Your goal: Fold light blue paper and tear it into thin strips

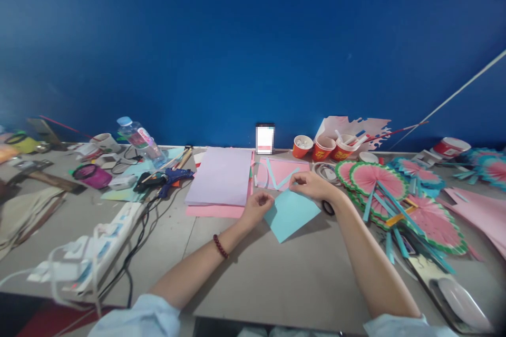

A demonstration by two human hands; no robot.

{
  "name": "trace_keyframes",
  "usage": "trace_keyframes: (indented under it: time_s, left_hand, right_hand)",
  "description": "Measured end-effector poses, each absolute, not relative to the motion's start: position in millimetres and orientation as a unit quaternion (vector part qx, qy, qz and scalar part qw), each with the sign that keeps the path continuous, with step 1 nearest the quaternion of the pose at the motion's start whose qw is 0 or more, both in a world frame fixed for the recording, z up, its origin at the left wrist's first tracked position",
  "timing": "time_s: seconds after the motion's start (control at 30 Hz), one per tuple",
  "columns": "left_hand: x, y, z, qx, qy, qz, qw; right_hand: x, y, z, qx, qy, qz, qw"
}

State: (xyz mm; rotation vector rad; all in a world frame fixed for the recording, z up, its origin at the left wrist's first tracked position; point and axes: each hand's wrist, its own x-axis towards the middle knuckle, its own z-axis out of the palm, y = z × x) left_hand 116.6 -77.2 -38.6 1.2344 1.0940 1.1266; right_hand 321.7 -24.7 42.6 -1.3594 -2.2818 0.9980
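Observation:
A square sheet of light blue paper (290, 215) is held with one corner pointing towards me, above the grey table. My left hand (259, 207), with a dark red bead bracelet on its wrist, is closed at the sheet's left corner, fingers pinched. At the upper edge my right hand (312, 185) pinches the same sheet between thumb and fingers. Behind it lies a pink sheet (265, 170) with narrow light blue strips on it. Left of my hands is a stack of lilac paper (223, 176) over pink sheets. A black ring-shaped object (328, 208) sits by my right wrist.
Watermelon-patterned paper fans (377, 181) spread on the right, near a white mouse (460, 295). Red paper cups (323, 149) stand at the back. On the left are a blue glue gun (174, 176), a power strip (113, 245), cables, a tilted bottle (142, 139) and a hammer (53, 179).

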Motion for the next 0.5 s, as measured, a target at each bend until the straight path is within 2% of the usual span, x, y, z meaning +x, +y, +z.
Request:
trace_keyframes:
  time_s: [0.5]
  left_hand:
    - [117,-82,-35,0.521,0.471,0.441,0.559]
  right_hand:
    - [368,-21,53,-0.527,-0.751,0.323,0.231]
